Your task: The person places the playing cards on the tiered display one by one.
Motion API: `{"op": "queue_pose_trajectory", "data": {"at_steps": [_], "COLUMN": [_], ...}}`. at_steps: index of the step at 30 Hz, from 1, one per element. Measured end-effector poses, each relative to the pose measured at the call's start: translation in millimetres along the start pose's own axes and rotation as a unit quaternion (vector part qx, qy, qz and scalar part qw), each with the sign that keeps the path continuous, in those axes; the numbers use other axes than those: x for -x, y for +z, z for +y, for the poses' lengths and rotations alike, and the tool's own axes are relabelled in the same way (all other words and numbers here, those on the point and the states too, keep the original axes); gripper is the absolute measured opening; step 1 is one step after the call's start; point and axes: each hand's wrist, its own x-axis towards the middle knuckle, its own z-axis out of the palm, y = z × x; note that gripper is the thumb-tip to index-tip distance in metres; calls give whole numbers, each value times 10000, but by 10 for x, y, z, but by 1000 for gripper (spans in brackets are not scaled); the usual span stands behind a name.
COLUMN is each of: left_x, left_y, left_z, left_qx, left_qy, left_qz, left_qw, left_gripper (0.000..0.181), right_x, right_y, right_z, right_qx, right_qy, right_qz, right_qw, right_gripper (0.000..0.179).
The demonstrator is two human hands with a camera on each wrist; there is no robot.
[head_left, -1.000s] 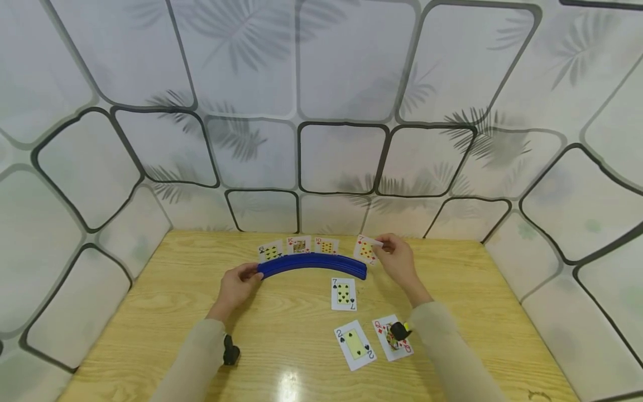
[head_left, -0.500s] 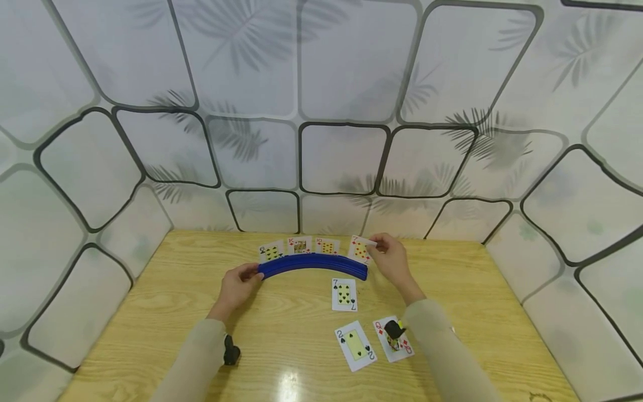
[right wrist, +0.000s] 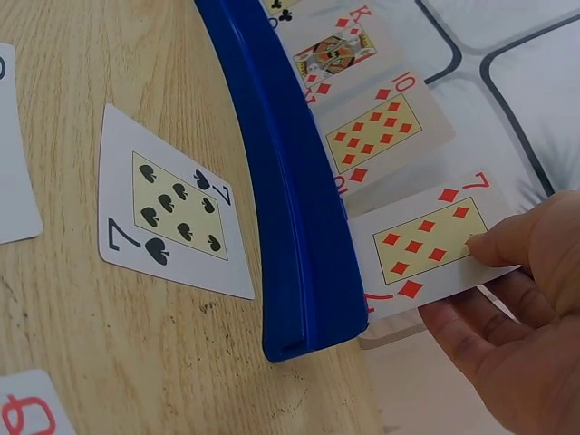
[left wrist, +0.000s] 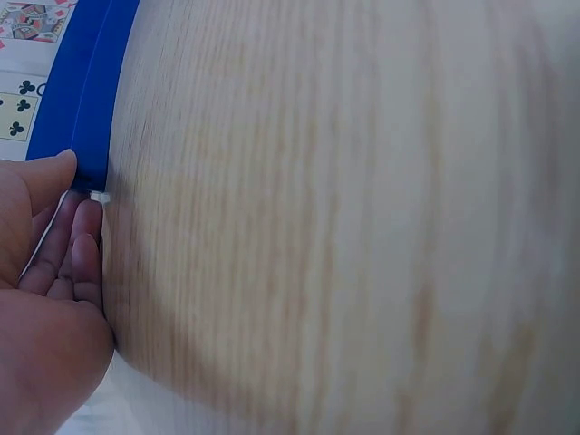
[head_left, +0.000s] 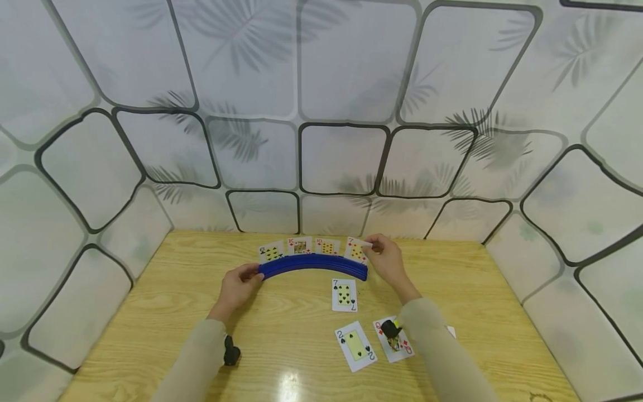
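Observation:
A curved blue card holder (head_left: 313, 261) lies across the far part of the table. My left hand (head_left: 238, 287) pinches its left end between thumb and fingers. Standing in the holder from left to right are a six of clubs (head_left: 272, 251), a king of diamonds (head_left: 300, 245) and a ten of diamonds (head_left: 327, 246). My right hand (head_left: 388, 258) pinches the right edge of a seven of diamonds (right wrist: 426, 245), thumb on its face and fingers behind. That card's lower edge is right at the holder's right end, just beside the ten.
On the wooden table (head_left: 281, 335), a seven of spades (head_left: 344, 295) lies face up in front of the holder. Nearer are a two of spades (head_left: 355, 346) and a queen of diamonds (head_left: 399, 349), partly covered by the wrist camera. A white corner (head_left: 451, 331) shows beside the right sleeve. Patterned walls stand behind.
My right hand has moved left with the seven of diamonds, bringing it from beyond the holder's right end to its back edge near the ten. My left hand has stayed in place.

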Motion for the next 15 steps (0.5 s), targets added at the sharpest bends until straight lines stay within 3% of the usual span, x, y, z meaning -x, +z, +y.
{"op": "queue_pose_trajectory", "data": {"at_steps": [15], "left_x": [7], "left_y": [-5], "left_z": [11], "left_qx": [41], "left_qy": [-13], "left_qz": [-15], "left_qw": [10000], "left_gripper": [35], "right_x": [22], "right_y": [28], "right_z": [-3], "right_qx": [9], "right_qy": [-67], "right_qz": [-22], "right_qw": [10000], "right_gripper": [16]}}
